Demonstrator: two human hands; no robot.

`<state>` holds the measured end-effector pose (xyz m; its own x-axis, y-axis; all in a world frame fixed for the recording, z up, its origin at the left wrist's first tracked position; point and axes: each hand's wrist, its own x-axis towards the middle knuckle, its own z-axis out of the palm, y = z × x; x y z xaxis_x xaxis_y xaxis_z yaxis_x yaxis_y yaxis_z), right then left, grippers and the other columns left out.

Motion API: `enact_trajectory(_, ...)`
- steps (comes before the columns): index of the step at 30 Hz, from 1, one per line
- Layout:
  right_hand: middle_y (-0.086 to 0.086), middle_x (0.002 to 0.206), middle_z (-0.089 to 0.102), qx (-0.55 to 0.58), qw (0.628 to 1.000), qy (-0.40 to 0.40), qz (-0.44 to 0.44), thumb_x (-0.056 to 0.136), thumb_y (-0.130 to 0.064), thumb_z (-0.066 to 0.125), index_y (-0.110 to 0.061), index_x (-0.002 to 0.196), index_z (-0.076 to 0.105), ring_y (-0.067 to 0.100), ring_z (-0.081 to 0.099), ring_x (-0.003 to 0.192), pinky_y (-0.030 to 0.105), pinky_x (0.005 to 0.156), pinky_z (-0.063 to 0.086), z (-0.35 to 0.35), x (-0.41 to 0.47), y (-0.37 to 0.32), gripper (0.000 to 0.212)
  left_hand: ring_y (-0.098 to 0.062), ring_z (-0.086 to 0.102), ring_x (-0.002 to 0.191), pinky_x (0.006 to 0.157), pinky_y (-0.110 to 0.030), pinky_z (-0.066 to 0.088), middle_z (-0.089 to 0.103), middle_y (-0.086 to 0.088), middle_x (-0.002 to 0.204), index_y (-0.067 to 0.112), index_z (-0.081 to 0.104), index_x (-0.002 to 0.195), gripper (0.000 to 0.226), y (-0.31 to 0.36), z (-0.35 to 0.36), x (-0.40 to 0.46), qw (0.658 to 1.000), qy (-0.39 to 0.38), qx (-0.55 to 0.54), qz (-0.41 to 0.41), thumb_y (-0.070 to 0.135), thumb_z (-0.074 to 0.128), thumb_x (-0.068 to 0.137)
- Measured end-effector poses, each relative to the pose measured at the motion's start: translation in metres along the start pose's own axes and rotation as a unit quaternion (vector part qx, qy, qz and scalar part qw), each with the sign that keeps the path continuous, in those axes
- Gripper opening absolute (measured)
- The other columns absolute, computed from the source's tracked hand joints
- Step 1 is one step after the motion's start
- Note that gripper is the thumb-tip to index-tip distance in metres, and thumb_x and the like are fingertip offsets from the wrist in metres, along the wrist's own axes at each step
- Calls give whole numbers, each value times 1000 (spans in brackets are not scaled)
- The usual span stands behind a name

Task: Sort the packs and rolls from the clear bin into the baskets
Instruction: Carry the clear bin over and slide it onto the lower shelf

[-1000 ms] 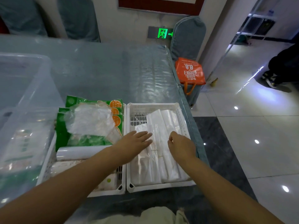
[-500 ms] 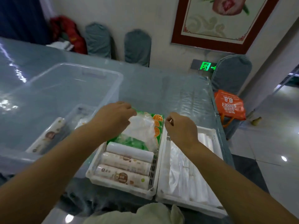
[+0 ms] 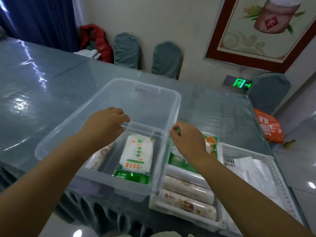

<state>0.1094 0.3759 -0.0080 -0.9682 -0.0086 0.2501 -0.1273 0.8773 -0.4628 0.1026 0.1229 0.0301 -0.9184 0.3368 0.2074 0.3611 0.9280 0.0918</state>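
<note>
Pack (image 3: 136,156) below left hand (image 3: 106,124)

Clear bin (image 3: 95,117) holding green-white pack (image 3: 136,156), rolls (image 3: 188,195) in white basket (image 3: 184,214)

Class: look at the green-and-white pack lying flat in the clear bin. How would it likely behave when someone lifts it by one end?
The green-and-white pack looks like a soft film pouch, so it would probably sag. Its glossy wrap may feel slippery. It lies flat in the clear bin, so it is unlikely to roll.
</note>
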Motion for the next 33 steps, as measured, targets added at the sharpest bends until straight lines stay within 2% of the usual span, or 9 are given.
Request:
enact_trajectory(2, 2, 73, 63, -27, 999, 26, 20, 87, -34, 53, -23, 87, 59, 26, 57, 72, 29, 56, 32, 12, 6, -17, 13, -19, 53, 108, 78, -34, 46, 61, 2, 114, 25, 62, 113, 29, -33, 0, -4, 1000, -8, 1, 0, 22, 59, 84)
enact_trajectory(6, 4, 79, 68, -83, 991, 76, 66, 85, -29, 54, -24, 88, 62, 28, 60, 74, 29, 56, 32, 22, 14, -32, 10, -24, 52, 108, 86, -39, 45, 62, -1, 115, 21, 62, 114, 33, -90, 1, -7, 1000, -4, 9, 14, 19, 63, 81)
enact_trajectory(10, 5, 91, 69, -72, 984, 98, 130, 82, -34, 58, -28, 107, 60, 27, 62, 85, 28, 61, 33, 27, 9, -39, 26, -28, 48, 112, 89, -40, 41, 60, -5, 120, 16, 59, 117, 39, -129, 6, -3, 997, -9, 72, 1, 21, 64, 78)
enact_trajectory(13, 0, 85, 65, -63, 976, 98, 185, 79, -37, 60, -31, 113, 58, 25, 60, 83, 27, 62, 35, 30, -4, -48, 35, -33, 49, 106, 75, -41, 43, 57, -11, 116, 8, 52, 112, 37, -138, 8, -4, 998, -22, 49, -43, 19, 63, 78)
enact_trajectory(16, -10, 73, 48, -93, 968, 70, 222, 76, -37, 61, -30, 123, 50, 21, 50, 73, 28, 63, 35, 33, -18, -59, 48, -38, 55, 89, 61, -38, 37, 55, -17, 102, 5, 44, 102, 29, -140, 11, -6, 996, -28, -15, -87, 12, 60, 79)
enact_trajectory(20, 7, 106, 61, -100, 962, 52, 247, 80, -30, 57, -26, 129, 44, 29, 59, 91, 29, 66, 38, 32, -25, -70, 51, -40, 53, 75, 59, -38, 33, 54, -23, 92, 0, 44, 97, 17, -142, 14, -10, 992, -7, -78, -102, -3, 50, 81)
enact_trajectory(23, 8, 115, 60, -110, 956, 69, 261, 82, -25, 53, -24, 130, 45, 31, 59, 99, 31, 70, 41, 32, -30, -79, 49, -33, 44, 69, 61, -37, 32, 51, -21, 87, -1, 46, 97, 17, -142, 9, -14, 988, 10, -110, -107, -5, 49, 81)
enact_trajectory(27, 6, 113, 65, -102, 954, 117, 255, 81, -26, 53, -26, 130, 47, 31, 59, 100, 35, 75, 44, 19, -39, -88, 49, -44, 53, 85, 69, -43, 40, 55, -25, 95, 0, 49, 109, 28, -141, -12, -20, 985, 48, -124, -108, -1, 51, 81)
enact_trajectory(33, 8, 110, 67, -73, 945, 211, 240, 82, -26, 54, -26, 131, 48, 31, 61, 95, 37, 77, 49, -24, -55, -96, 49, -44, 52, 101, 85, -48, 42, 55, -23, 117, 7, 46, 126, 39, -107, -72, -28, 973, 129, -167, -92, 6, 50, 87)
